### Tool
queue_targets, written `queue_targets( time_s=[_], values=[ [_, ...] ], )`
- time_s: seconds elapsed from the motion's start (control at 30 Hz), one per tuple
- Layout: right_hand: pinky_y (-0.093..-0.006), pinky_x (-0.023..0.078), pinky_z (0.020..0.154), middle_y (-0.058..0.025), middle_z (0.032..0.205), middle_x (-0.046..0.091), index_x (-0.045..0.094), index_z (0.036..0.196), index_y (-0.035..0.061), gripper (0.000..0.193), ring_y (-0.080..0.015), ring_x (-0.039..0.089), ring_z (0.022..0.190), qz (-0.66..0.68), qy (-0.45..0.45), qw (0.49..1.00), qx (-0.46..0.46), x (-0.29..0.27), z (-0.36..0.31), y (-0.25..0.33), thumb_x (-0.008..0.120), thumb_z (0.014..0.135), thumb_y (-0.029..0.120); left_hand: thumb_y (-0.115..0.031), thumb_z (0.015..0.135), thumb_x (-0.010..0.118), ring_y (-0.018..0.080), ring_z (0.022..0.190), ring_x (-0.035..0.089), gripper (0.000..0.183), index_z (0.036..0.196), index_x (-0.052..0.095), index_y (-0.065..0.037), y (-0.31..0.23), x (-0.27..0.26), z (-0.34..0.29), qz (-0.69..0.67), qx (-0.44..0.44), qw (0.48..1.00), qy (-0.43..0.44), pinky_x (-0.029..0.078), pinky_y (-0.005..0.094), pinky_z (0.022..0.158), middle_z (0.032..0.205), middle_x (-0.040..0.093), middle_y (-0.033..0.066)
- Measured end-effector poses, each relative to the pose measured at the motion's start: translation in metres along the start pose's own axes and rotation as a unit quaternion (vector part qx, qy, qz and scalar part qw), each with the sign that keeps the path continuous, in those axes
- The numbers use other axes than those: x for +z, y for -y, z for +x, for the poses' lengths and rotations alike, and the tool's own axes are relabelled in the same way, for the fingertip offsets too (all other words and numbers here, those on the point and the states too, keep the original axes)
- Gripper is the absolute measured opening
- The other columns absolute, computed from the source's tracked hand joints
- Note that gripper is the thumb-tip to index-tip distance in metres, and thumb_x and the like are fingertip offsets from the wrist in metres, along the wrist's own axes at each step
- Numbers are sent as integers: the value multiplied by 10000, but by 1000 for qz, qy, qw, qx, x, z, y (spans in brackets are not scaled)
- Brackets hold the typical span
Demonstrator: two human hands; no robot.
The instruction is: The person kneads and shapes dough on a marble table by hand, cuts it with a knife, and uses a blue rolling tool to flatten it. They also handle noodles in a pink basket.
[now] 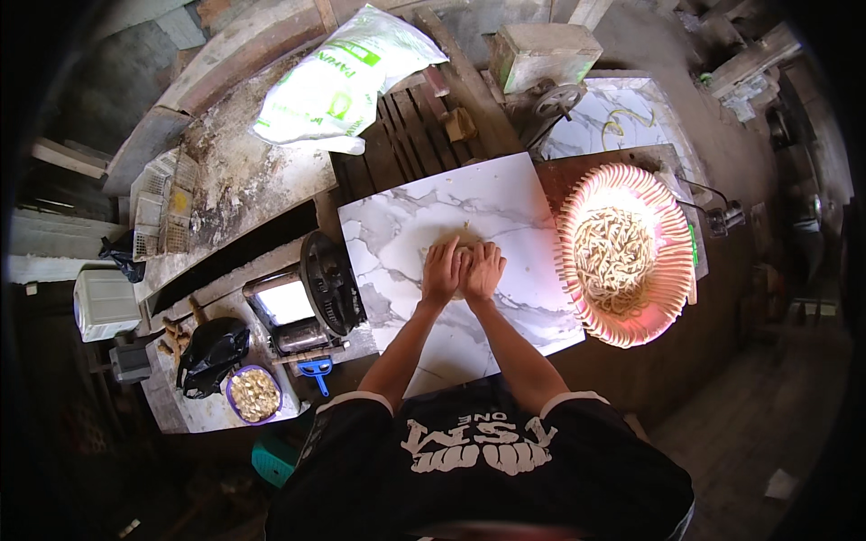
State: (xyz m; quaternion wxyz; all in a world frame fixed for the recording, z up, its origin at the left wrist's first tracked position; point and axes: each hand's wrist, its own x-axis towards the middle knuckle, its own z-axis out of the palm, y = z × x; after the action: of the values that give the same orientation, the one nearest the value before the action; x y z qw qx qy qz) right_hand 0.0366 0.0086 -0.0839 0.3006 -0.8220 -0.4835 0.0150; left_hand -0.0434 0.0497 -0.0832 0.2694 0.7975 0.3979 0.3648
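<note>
My left hand (pixel 441 272) and my right hand (pixel 483 270) lie side by side on the white marble-patterned board (pixel 523 198) in front of me. Their curled fingers press on a pale lump of dough between and beneath them, mostly hidden by the hands. A bit of dough shows at the far side of the fingers. To the right, a pink ribbed basket (pixel 566 243) holds a heap of thin pale dough strips (pixel 617 248), with another row of strips hung along its rim.
A black-rimmed machine with a bright panel (pixel 282 305) stands left of the board, near a blue scoop (pixel 317 368) and a purple bowl of pale pieces (pixel 253 395). A white sack (pixel 338 86) lies at the far left. A hand-wheel machine (pixel 546 59) and a lamp (pixel 724 217) stand to the right.
</note>
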Motion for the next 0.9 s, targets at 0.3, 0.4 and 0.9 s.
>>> queue_targets(
  time_s=[0.3, 0.4, 0.9],
  values=[
    [-435, 343, 754, -178, 974, 470, 456, 958, 21, 290, -341, 413, 916, 125, 47, 987, 92, 7, 12, -7, 497, 769, 236, -378, 796, 488, 345, 884, 454, 417, 898, 481, 26, 8, -3, 32, 105, -143, 975, 133, 380, 417, 745, 918, 466, 226],
    [-402, 394, 670, -200, 831, 518, 444, 940, 34, 239, -350, 496, 785, 254, 59, 963, 65, 8, 11, -8, 456, 820, 240, -369, 804, 486, 359, 760, 499, 410, 828, 488, 40, 0, -9, 24, 28, -146, 989, 18, 410, 410, 647, 799, 511, 223],
    [-398, 401, 690, -150, 953, 534, 477, 1016, 60, 273, -287, 510, 865, 62, 159, 961, -219, -73, 75, 15, 480, 805, 231, -242, 833, 463, 266, 751, 569, 259, 945, 472, -9, -42, -61, 3, -143, -211, 963, -85, 418, 340, 668, 807, 591, 149]
  ],
)
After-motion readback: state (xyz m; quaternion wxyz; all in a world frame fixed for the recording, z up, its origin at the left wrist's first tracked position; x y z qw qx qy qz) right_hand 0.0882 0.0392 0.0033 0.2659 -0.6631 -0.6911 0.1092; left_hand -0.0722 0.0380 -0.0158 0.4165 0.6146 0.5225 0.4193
